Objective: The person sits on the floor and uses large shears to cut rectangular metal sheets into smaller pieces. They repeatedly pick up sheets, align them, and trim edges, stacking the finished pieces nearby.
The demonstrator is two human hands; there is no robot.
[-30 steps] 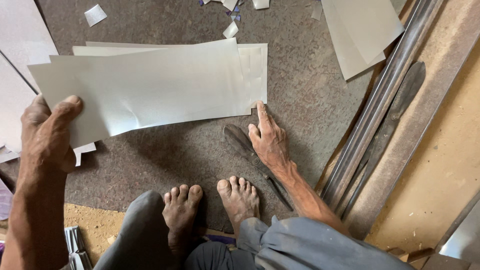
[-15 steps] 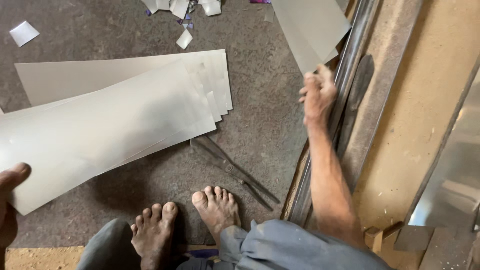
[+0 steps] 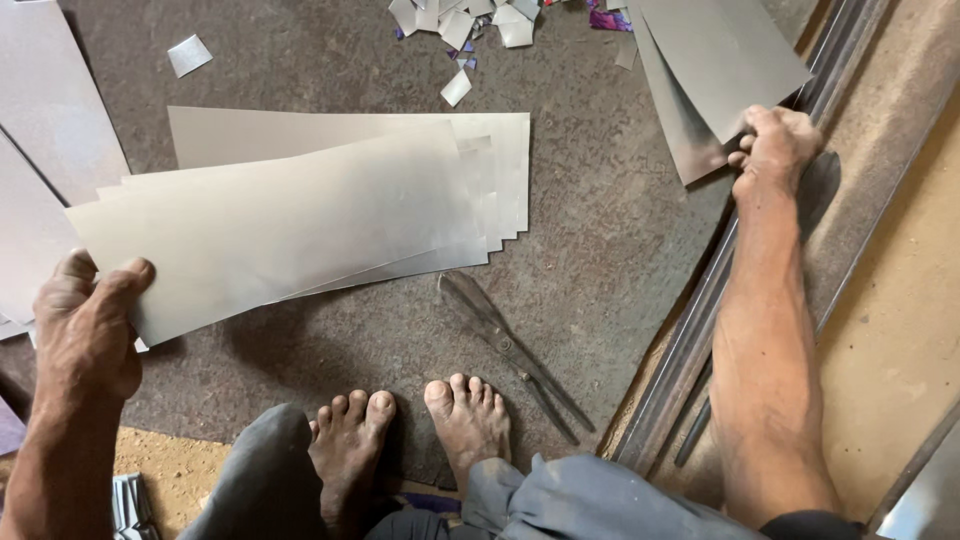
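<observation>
The left hand (image 3: 88, 325) is clamped on the near-left corner of a long metal sheet (image 3: 290, 225) above a stack of sheets (image 3: 400, 130) on the floor (image 3: 600, 260). Tin snips (image 3: 505, 345) lie beside the feet (image 3: 410, 435). The right hand (image 3: 775, 150) pinches a second sheet (image 3: 710, 70) by the floor's right edge.

long grey metal sheet (image 3: 280, 225) | flat, held at left end | second sheet (image 3: 715, 70) | tilted, top right

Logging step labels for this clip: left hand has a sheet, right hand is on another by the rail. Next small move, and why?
Probably draw the right hand back, bringing the sheet it pinches toward the stack. The left hand holds one sheet over that stack, and the snips lie untouched.
</observation>
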